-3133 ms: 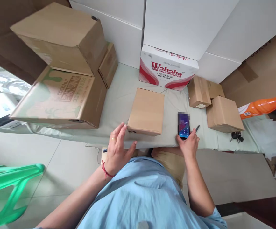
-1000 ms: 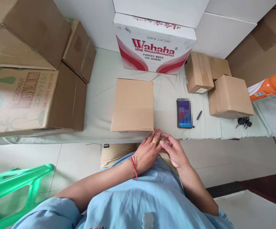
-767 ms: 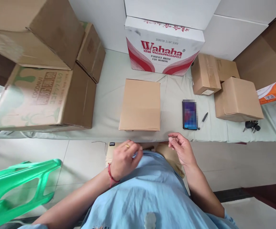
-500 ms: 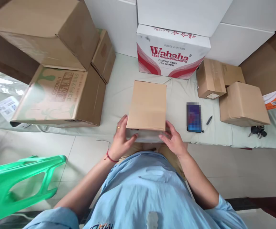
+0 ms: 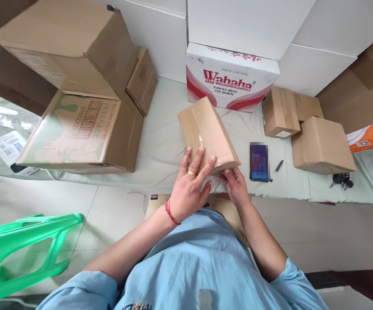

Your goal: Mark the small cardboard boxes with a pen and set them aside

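Observation:
A plain brown cardboard box is tipped up and turned at the near edge of the cloth-covered table. My left hand grips its near side, fingers laid up over the taped face. My right hand is closed under the box's near right corner, where something white and crumpled shows beneath. A phone with a lit screen lies just right of the box, and a black pen lies beside the phone.
A white and red Wahaha carton stands behind the box. Stacked large cartons fill the left of the table, small brown boxes the right, with keys near them. A green plastic stool stands on the floor at left.
Both hands went from my lap to the box's near edge. They have since lifted and turned it, so it now stands tilted instead of lying flat.

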A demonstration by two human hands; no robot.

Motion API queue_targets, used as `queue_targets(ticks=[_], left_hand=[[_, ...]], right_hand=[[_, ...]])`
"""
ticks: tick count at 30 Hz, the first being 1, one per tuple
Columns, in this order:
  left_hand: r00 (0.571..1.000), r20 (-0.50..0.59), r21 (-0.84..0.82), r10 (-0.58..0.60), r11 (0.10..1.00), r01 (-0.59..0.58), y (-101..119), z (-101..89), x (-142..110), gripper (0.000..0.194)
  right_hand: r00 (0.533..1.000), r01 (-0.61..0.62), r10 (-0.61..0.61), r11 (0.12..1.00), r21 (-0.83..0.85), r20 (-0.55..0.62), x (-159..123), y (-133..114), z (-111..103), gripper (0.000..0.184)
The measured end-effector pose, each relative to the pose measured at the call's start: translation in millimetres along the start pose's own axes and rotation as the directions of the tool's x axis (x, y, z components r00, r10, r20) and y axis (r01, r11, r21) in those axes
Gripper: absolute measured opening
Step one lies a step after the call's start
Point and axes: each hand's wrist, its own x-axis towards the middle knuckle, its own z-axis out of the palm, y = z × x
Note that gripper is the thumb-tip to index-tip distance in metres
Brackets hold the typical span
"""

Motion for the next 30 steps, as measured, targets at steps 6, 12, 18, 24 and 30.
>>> queue_targets(ticks=[6, 12, 18, 24, 30], left_hand=[[0.998, -0.021, 0.022, 0.060, 0.998, -0.059, 18.6, 1.2, 1.1, 0.087], [0.991, -0.089, -0.020, 0.104, 0.994, -0.106, 25.6, 3.6, -1.5, 0.075], [0.989, -0.148, -0.183, -0.017, 0.983, -0.011, 16.6, -1.7, -19.3, 0.052], [0.945, -0.109, -0.370, -0.309, 0.895, 0.250, 1.5, -10.5, -30.9, 0.058], [0.772, 0.013, -0.580, -0.635, 0.624, 0.524, -20.4, -10.9, -16.8, 0.061]], right_hand=[[0.999, -0.017, 0.014, 0.998, 0.059, 0.052, 0.6, -1.7, -8.6, 0.058], [0.999, -0.011, 0.008, 0.996, 0.084, 0.031, -2.2, -4.8, -10.7, 0.074], [0.998, 0.055, -0.055, 0.995, 0.082, -0.008, -1.9, 9.4, -14.1, 0.071], [0.991, 0.129, -0.128, 0.991, -0.018, 0.047, -2.7, 19.2, -18.0, 0.052], [0.975, 0.203, -0.186, 0.969, -0.144, 0.124, -9.5, 16.8, -17.2, 0.040]])
